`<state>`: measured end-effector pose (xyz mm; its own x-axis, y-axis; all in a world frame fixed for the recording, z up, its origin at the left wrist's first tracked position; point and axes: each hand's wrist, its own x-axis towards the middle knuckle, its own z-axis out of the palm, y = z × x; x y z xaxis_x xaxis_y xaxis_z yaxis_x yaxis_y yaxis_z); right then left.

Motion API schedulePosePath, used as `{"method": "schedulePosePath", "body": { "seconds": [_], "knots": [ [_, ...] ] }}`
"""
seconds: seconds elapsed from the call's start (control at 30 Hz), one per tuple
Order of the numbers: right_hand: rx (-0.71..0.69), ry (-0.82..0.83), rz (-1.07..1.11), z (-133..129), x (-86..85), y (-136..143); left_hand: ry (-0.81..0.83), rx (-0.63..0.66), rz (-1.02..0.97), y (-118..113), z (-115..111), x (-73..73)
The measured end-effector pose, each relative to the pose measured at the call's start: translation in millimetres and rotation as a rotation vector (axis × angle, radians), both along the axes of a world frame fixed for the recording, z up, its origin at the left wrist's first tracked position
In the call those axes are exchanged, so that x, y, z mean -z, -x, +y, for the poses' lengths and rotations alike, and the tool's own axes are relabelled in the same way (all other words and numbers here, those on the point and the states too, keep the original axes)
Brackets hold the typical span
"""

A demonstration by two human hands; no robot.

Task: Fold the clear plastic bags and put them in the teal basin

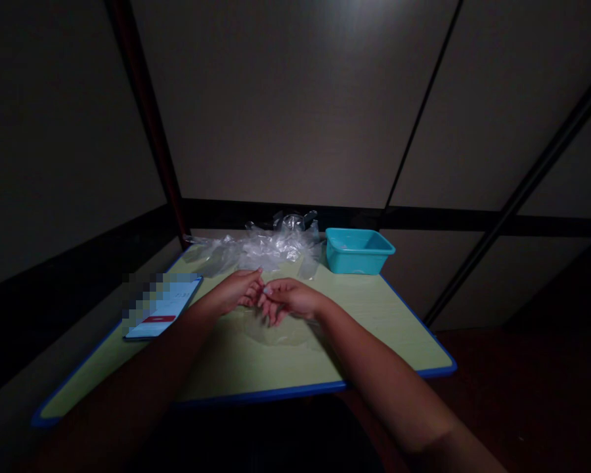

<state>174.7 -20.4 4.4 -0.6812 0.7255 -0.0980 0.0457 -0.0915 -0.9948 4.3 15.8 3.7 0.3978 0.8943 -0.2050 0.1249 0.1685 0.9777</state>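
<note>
My left hand (238,290) and my right hand (291,299) meet fingertip to fingertip above the middle of the table. The left fingers are curled inward, thumb up. On the right, thumb and forefinger press together while the other fingers hang loosely bent. A small pale spot shows at the right fingertips; whether it is a nail or a tiny item I cannot make out. Just below the hands lies a thin clear plastic bag (278,336), faint against the tabletop. Whether either hand grips its edge is hidden.
A heap of crumpled clear plastic bags (276,246) covers the back of the pale yellow, blue-edged table (389,328). At the back right stands a turquoise plastic basin (357,261). A tablet-like flat thing (170,305) with a lit screen lies left. Walls rise behind and left.
</note>
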Motion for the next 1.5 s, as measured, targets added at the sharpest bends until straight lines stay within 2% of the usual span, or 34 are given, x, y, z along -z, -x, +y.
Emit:
{"method": "schedulePosePath", "body": {
  "seconds": [0.07,0.13,0.17,0.27,0.4,0.47,0.53,0.6,0.73,0.9,1.0,1.1,1.27,1.4,1.5],
  "knots": [
    [0.299,-0.161,-0.067,7.9,-2.8,-8.4,-0.057,-0.106,-0.062,0.7,2.8,-2.6],
    [0.561,-0.353,-0.285,17.1,-1.6,-15.9,-0.085,-0.198,-0.12,1.6,5.7,-5.2],
    [0.646,-0.45,-0.423,21.4,0.4,-18.8,-0.092,-0.233,-0.144,2.1,7.2,-6.2],
    [0.721,-0.561,-0.598,30.7,9.1,-23.7,-0.166,-0.314,-0.123,3.8,11.8,-6.6],
    [0.747,-0.589,-0.783,34.6,16.7,-27.3,-0.44,-0.361,0.142,6.4,17.4,-1.1],
    [0.777,-0.57,-0.889,35.5,17.3,-30.7,-0.626,-0.295,0.296,7.4,19.1,3.3],
    [0.805,-0.545,-0.978,36.4,16.9,-34.6,-0.819,-0.17,0.472,8.6,20.3,8.1],
    [0.82,-0.529,-1.037,36.9,16.2,-37.1,-0.945,-0.071,0.641,10.5,21.3,11.7],
    [0.797,-0.555,-1.112,34.7,14.0,-35.0,-0.989,0.025,0.842,16.1,21.7,12.1],
    [0.767,-0.589,-1.101,29.5,11.5,-28.8,-0.967,0.164,0.901,21.3,19.7,9.3],
    [0.769,-0.629,-1.062,29.0,12.1,-27.1,-0.994,0.208,0.931,21.3,20.0,11.0],
    [0.741,-0.763,-0.931,30.1,14.2,-24.6,-1.022,0.234,0.957,19.4,21.6,12.6],
    [0.529,-0.992,-0.583,26.5,18.8,-16.4,-1.027,0.191,0.948,17.3,24.1,14.5],
    [0.264,-0.955,-0.436,19.3,22.7,-10.8,-0.981,0.071,0.965,19.1,26.5,15.9],
    [0.137,-0.881,-0.433,14.8,24.5,-8.6,-0.94,-0.002,0.968,21.0,28.7,16.7]
  ]
}}
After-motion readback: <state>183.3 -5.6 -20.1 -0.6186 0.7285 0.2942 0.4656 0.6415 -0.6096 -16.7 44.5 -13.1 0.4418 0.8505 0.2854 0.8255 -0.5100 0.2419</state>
